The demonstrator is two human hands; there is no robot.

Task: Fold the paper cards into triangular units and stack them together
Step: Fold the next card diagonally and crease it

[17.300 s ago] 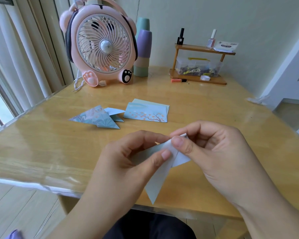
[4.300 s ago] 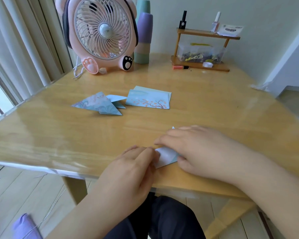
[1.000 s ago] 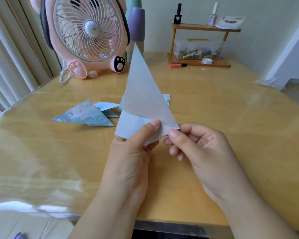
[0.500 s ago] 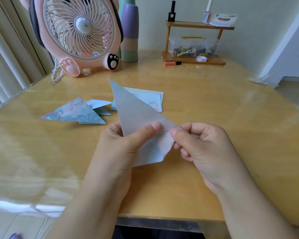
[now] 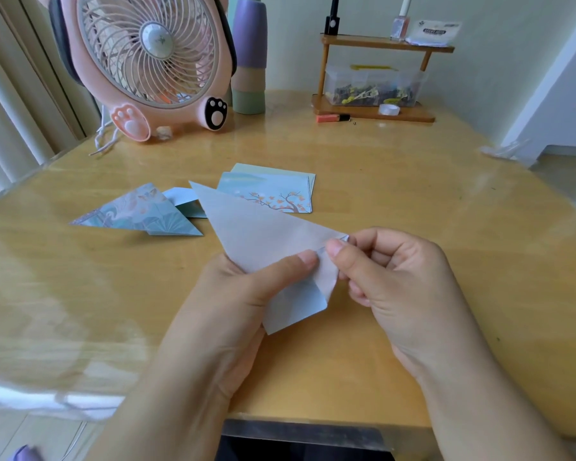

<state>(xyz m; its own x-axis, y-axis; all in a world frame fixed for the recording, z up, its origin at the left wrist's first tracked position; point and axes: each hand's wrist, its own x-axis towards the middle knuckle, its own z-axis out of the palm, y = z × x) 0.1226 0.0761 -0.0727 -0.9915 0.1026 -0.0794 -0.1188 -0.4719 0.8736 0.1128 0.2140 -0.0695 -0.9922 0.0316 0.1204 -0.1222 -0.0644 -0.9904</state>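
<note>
A pale blue paper card (image 5: 256, 234), partly folded into a long triangle, is held above the wooden table (image 5: 413, 207). Its tip points up and to the left. My left hand (image 5: 233, 304) grips its lower part, thumb lying across the front. My right hand (image 5: 396, 287) pinches its right corner between thumb and forefinger. A finished patterned triangular unit (image 5: 140, 214) lies on the table to the left, with a small blue fold (image 5: 183, 197) tucked behind it. A small stack of flat cards (image 5: 273, 191) with a blossom print lies behind the held paper.
A pink desk fan (image 5: 147, 58) stands at the back left, with stacked pastel cups (image 5: 248, 61) beside it. A small wooden shelf (image 5: 376, 74) with bottles and a clear box stands at the back. An orange tube (image 5: 331, 118) lies before it. The table's front edge is close to my wrists.
The held paper tilted from upright over to the left and sank lower. My right thumb and forefinger now pinch its right corner, beside my left thumb.
</note>
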